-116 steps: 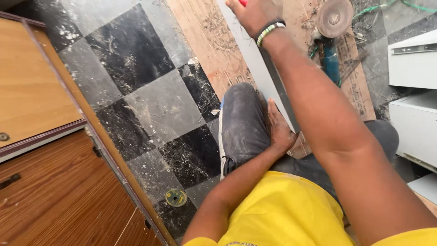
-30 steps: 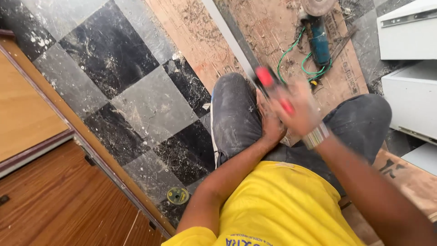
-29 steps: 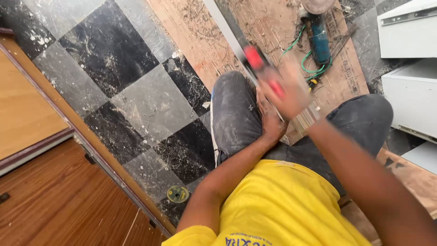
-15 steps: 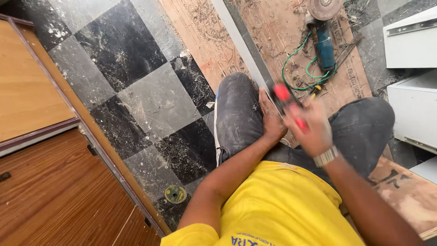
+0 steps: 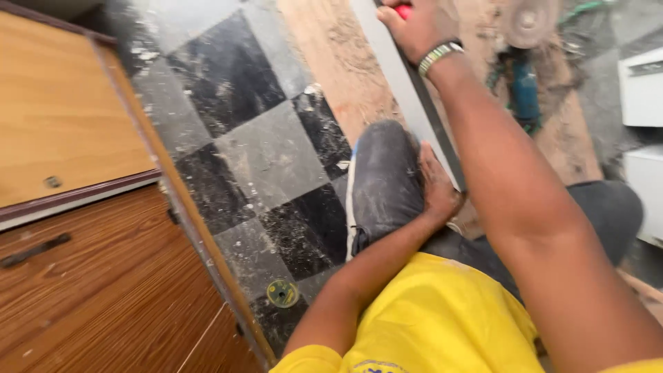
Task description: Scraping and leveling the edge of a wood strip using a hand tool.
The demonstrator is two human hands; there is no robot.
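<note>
Far to the left of both hands stand the wooden cabinet doors, and between them and the hands lies the black and grey checkered floor, dusty, with a small round green disc near the person's left elbow. The left hand rests flat on the bent knee in dark trousers, fingers spread and not grasping anything; I judge that it presses there to steady the body. Just beside this hand, on its right, a long grey metal strip runs away over the worn wooden board, touching the board along its length, probably laid there as a straight guide. The right hand is stretched far forward at the upper end of this strip, well apart from the left hand, and it is clenched around a red-handled tool; only a small part of the handle shows at the edge of the view, so I cannot tell its kind. To the right of the right hand an angle grinder with a blue body lies on the board, touched by no hand, and further right stand white furniture parts.
</note>
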